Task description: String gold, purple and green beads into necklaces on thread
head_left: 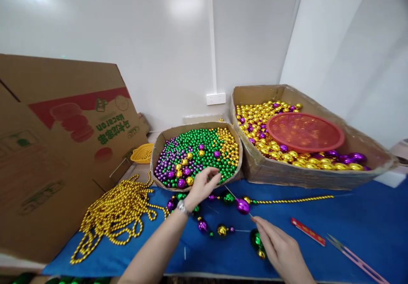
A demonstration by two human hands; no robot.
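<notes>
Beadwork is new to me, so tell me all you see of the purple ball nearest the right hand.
The purple ball is round and glossy, plastic-looking. A thin wire shows on both sides, slanting down to the right hand, which pinches it. The ball is over the blue cloth; whether it touches the gold ball is unclear.

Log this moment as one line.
left hand: at near edge of bead box | right hand: holding thin rod | purple ball: on rod
</notes>
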